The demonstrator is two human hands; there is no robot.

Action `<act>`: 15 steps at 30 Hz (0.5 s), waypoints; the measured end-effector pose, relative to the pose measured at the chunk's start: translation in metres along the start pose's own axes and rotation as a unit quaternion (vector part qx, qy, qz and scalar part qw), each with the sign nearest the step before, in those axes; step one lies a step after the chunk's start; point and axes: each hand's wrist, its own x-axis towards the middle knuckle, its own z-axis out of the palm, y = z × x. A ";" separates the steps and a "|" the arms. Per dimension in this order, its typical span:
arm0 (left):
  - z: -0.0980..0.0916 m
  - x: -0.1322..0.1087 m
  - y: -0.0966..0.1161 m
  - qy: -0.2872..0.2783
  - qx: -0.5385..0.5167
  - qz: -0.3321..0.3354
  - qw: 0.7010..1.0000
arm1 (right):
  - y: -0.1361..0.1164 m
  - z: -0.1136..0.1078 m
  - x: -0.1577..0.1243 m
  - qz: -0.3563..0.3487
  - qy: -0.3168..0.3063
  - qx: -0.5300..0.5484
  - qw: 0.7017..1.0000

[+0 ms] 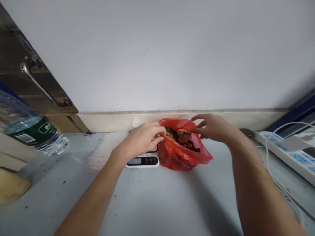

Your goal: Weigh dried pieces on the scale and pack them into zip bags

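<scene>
A red plastic bag (177, 157) stands open on the grey table, with brown and dark dried pieces (183, 137) inside it. My left hand (147, 136) pinches the bag's left rim, its fingers closed. At the opposite side, my right hand (210, 127) is at the bag's right rear edge with its fingers apart. A white kitchen scale (142, 161) sits just left of the bag, partly under my left hand, and its display reads about zero. Left of the scale lies a stack of thin clear plastic bags (100, 154), partly covered by my left forearm.
A large water bottle (34, 131) with a green label is at the left, above a yellowish round object (12, 186). On the right lie a white power strip (290, 154) and white cables (268, 157). A white wall (172, 59) rises behind the table.
</scene>
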 end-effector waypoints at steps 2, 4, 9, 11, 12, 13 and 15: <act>-0.001 -0.002 0.000 0.004 -0.003 0.005 1.000 | -0.006 0.004 0.000 0.022 0.038 0.021 0.999; -0.002 -0.003 0.001 -0.033 -0.013 0.009 0.999 | -0.011 0.008 0.000 0.011 0.113 0.045 0.993; -0.005 -0.005 0.001 -0.059 -0.056 0.015 0.997 | -0.012 0.010 0.000 -0.033 0.169 0.094 0.981; -0.009 -0.009 0.000 -0.029 -0.065 0.001 0.997 | -0.012 0.007 -0.002 -0.062 0.163 0.103 0.979; -0.011 -0.012 -0.001 -0.010 -0.071 -0.010 0.997 | -0.015 0.006 -0.004 -0.080 0.157 0.107 0.978; -0.012 -0.015 -0.002 0.008 -0.077 -0.021 0.997 | -0.018 0.005 -0.008 -0.097 0.149 0.113 0.978; -0.012 -0.025 -0.007 0.044 -0.073 -0.042 0.995 | -0.027 0.008 -0.018 -0.130 0.131 0.128 0.974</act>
